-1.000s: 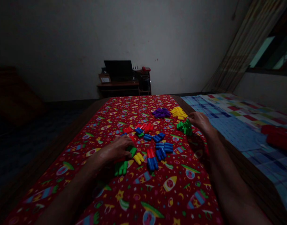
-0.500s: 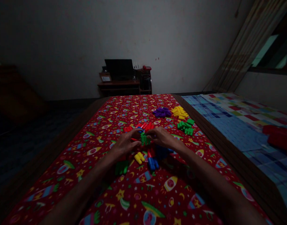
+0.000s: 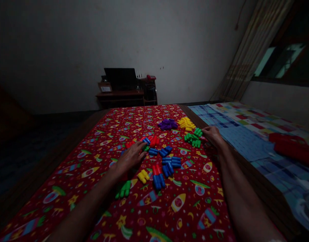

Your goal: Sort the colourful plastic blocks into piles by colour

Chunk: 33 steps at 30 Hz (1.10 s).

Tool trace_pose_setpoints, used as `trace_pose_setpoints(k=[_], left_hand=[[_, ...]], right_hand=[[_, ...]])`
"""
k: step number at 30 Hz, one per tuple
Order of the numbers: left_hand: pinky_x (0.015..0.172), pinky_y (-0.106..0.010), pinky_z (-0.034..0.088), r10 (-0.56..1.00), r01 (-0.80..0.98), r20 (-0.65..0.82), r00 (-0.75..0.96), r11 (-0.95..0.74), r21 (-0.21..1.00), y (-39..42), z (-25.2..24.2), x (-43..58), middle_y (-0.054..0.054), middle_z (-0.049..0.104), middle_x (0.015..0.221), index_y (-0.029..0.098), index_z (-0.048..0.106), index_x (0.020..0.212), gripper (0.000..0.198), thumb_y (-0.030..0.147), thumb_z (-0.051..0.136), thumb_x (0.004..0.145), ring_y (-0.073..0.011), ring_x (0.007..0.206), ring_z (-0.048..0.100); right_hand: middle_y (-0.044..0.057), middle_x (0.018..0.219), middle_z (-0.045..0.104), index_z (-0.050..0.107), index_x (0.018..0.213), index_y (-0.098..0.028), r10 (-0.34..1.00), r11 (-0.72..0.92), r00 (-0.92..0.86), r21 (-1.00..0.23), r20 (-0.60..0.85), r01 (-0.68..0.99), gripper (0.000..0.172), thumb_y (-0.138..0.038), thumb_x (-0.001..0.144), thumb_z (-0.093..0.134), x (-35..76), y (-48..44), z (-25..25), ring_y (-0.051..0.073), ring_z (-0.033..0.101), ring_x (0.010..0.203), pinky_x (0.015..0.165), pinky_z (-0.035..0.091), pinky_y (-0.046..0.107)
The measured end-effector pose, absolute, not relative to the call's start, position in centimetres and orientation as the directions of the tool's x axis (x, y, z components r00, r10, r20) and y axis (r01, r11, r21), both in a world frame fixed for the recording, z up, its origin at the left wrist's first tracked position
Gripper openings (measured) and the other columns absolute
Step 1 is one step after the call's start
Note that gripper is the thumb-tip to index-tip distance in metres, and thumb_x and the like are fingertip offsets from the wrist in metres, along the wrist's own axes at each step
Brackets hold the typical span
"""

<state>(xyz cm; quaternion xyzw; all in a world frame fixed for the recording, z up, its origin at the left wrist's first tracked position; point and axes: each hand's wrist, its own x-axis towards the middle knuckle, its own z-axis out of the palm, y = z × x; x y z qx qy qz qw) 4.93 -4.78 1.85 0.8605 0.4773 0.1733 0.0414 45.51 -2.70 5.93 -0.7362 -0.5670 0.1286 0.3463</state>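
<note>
My left hand [image 3: 131, 156] curls over a green building block [image 3: 146, 148], which shows between its thumb and fingers. A blue block [image 3: 145, 141] and red blocks [image 3: 154, 141] lie just beyond those fingertips. Out to the right, my right hand [image 3: 213, 135] has its fingertips pinched at the edge of another green block [image 3: 198, 132], beside a small heap of green blocks [image 3: 191, 137]. Several blue blocks [image 3: 171, 162] lie between the hands. Nearer me are a joined red-and-blue piece [image 3: 158, 177], a yellow block [image 3: 143, 176] and a green piece [image 3: 123, 190].
Purple blocks [image 3: 167, 124] and yellow blocks [image 3: 186, 123] are heaped farther back on the red patterned cloth [image 3: 179, 218]. A bed with blue checked covers [image 3: 235, 137] adjoins the right side. A desk with a monitor [image 3: 120, 79] stands against the far wall.
My right hand has left the green piece in the middle and moved right to the green heap. My left hand stays around the middle piece. The view has shifted slightly right.
</note>
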Motion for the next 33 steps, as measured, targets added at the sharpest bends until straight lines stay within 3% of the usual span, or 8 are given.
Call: trace_pose_setpoints(k=[2,4,9,13,17,25,30,33], left_hand=[[0.094,-0.039,0.049,0.839,0.823,0.257,0.479,-0.531,0.201,-4.7,2.2,5.5,-0.015,0.056,0.126,0.017,0.052,0.130,0.042,0.032,0.046,0.090,-0.0260,0.112,0.058],[0.089,-0.038,0.051,0.839,0.835,0.270,0.472,-0.524,0.168,-4.5,2.3,5.9,-0.014,0.058,0.120,0.019,0.054,0.126,0.039,0.029,0.048,0.089,-0.0252,0.105,0.060],[0.082,-0.035,0.051,0.824,0.816,0.289,0.487,-0.547,0.187,-4.4,2.2,6.0,-0.011,0.060,0.107,0.020,0.062,0.109,0.026,0.028,0.050,0.088,-0.0230,0.093,0.061],[0.079,-0.033,0.050,0.838,0.779,0.273,0.473,-0.542,0.315,-4.2,2.5,5.6,-0.008,0.062,0.099,0.021,0.065,0.101,0.026,0.036,0.054,0.085,-0.0222,0.086,0.063],[0.077,-0.032,0.050,0.857,0.773,0.278,0.435,-0.513,0.372,-3.9,3.2,5.0,-0.008,0.064,0.100,0.022,0.066,0.107,0.034,0.043,0.055,0.083,-0.0231,0.087,0.063],[0.085,-0.034,0.050,0.856,0.730,0.294,0.425,-0.516,0.448,-4.3,4.4,5.4,-0.008,0.067,0.107,0.022,0.067,0.110,0.038,0.044,0.055,0.081,-0.0239,0.095,0.065],[0.084,-0.038,0.052,0.890,0.708,0.278,0.361,-0.456,0.540,-4.7,5.3,6.6,-0.009,0.070,0.103,0.020,0.068,0.103,0.037,0.042,0.059,0.075,-0.0254,0.093,0.066],[0.085,-0.041,0.053,0.916,0.611,0.261,0.306,-0.399,0.684,-4.9,5.7,7.4,-0.008,0.072,0.100,0.020,0.065,0.104,0.042,0.045,0.065,0.071,-0.0259,0.094,0.067]], right_hand=[[0.007,0.061,0.068,0.074,0.073,-0.009,0.954,-0.146,0.283,-0.679,0.095,0.720,0.027,-0.025,0.077,0.052,45.5,-2.5,5.3,0.015,0.059,0.054,0.049,0.037,0.021],[0.007,0.060,0.068,0.075,0.074,-0.010,0.953,-0.177,0.293,-0.637,0.080,0.751,0.031,-0.030,0.080,0.052,45.4,-2.4,5.1,0.016,0.060,0.055,0.050,0.038,0.022],[0.016,0.083,0.073,0.076,0.085,-0.010,0.865,-0.208,0.385,-0.467,0.322,0.859,0.035,-0.030,0.086,0.046,45.7,-2.2,4.9,0.023,0.067,0.080,0.068,0.044,0.026],[0.013,0.101,0.072,0.071,0.103,-0.013,0.904,0.015,0.206,-0.508,0.375,0.861,0.037,-0.032,0.092,0.041,45.1,-1.6,3.6,0.021,0.066,0.093,0.078,0.045,0.026],[0.007,0.087,0.071,0.067,0.088,-0.014,0.957,0.100,0.055,-0.502,0.285,0.859,0.040,-0.034,0.098,0.034,44.3,-1.2,2.9,0.017,0.063,0.076,0.068,0.042,0.023],[0.011,0.067,0.066,0.063,0.067,-0.014,0.956,-0.080,0.170,-0.345,0.238,0.935,0.055,-0.041,0.099,0.029,44.6,-1.8,3.9,0.016,0.059,0.062,0.055,0.031,0.026],[0.013,0.068,0.067,0.066,0.068,-0.012,0.931,-0.116,0.223,-0.346,0.289,0.931,0.053,-0.037,0.099,0.031,44.7,-1.9,4.6,0.018,0.061,0.062,0.057,0.035,0.027],[0.013,0.074,0.069,0.070,0.077,-0.010,0.916,-0.066,0.207,-0.380,0.343,0.923,0.051,-0.036,0.099,0.031,43.4,-1.9,6.3,0.020,0.063,0.068,0.061,0.040,0.027]])
